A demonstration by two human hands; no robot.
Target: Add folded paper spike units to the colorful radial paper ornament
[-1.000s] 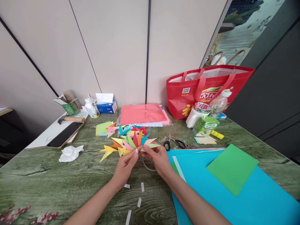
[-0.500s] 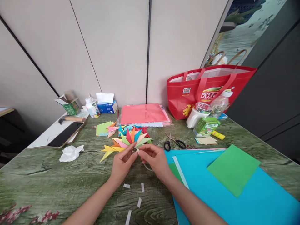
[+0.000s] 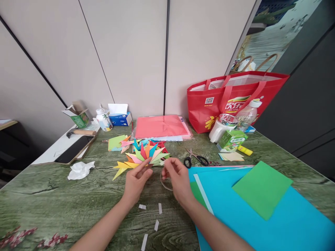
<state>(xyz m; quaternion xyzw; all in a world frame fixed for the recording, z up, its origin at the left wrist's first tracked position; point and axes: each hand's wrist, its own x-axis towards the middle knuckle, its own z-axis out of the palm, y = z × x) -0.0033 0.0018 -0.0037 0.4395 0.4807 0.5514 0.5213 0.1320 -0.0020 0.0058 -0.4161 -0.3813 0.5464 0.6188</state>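
A fan of folded paper points (image 3: 142,153) in several colours lies on the table. My left hand (image 3: 137,177) is at its near edge, index finger stretched against the paper and thumb held apart. Just to the right, my right hand (image 3: 176,177) is closed with its fingers pinched together. A thin, pale ring, like a roll of tape (image 3: 165,186), curves out from under that hand. A small whitish bit shows by its fingertips. Black-handled scissors (image 3: 192,158) lie with blades spread beyond my right hand. Short white strips (image 3: 156,225) are scattered between my forearms.
Blue sheets (image 3: 261,195) with a green square (image 3: 263,190) on top cover the right side. Behind stand a red bag (image 3: 201,111), a mug (image 3: 217,131), a bottle (image 3: 247,116) and a green box (image 3: 232,141). Crumpled tissue (image 3: 81,170) and a phone (image 3: 74,150) lie left.
My hands have parted: the right has drawn back slightly to the right, away from the left. My left thumb has come away from the small white piece that both hands were pinching.
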